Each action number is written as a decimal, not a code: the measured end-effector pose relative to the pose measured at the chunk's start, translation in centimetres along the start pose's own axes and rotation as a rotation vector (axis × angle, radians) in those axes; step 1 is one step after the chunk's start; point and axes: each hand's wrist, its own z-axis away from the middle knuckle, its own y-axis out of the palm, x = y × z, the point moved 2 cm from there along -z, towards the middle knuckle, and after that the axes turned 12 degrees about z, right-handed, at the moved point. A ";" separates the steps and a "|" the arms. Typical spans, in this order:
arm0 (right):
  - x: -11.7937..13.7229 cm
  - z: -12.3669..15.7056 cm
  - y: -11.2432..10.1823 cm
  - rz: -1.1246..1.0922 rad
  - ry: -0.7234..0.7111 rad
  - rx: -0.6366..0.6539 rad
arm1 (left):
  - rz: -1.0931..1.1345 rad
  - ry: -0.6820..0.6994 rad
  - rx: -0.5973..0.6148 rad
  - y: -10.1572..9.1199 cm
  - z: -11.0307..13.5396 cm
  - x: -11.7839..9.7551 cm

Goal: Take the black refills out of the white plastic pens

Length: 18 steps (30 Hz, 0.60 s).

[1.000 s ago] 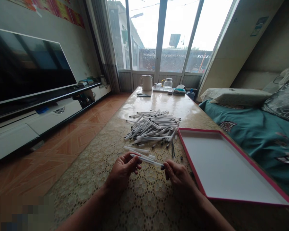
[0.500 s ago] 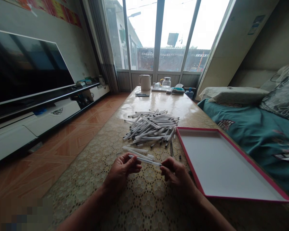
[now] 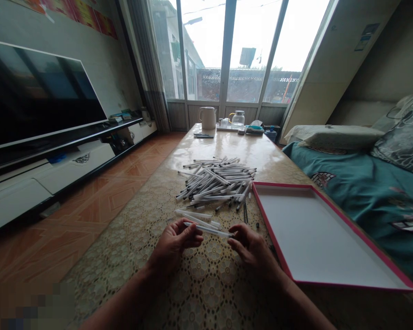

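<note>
Pen [image 3: 213,231] pinched in left fingers [image 3: 189,232], end between right fingers [image 3: 238,228].

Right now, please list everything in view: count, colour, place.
Held pen: one, white, front centre
Pens: many, white, black ends, on table
Tubes: several, clear, before pens
Tray: one, white, red rim, right
Refills: two, dark, beside tray
Cap: one, black, beside tray
Kettle: one, cream, far end
Pot: one, clear, right of kettle
Tissue pack: one, blue, far end
Table: one, cream, centre
TV: one, black, left
Cabinet: one, white, under TV
Cover: one, teal, right
Window: one, grey frame, ahead
Posters: several, red, left
Left hand: one, bare, on pen
Right hand: one, bare, at pen's end
</note>
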 end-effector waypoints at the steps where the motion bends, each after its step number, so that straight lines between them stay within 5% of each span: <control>1: 0.0 0.0 0.0 0.018 -0.007 0.009 | -0.002 0.002 0.001 0.0 0.0 0.0; 18: 0.1 0.2 -0.1 0.044 -0.011 -0.019 | 0.005 0.014 0.039 -0.2 -0.1 0.1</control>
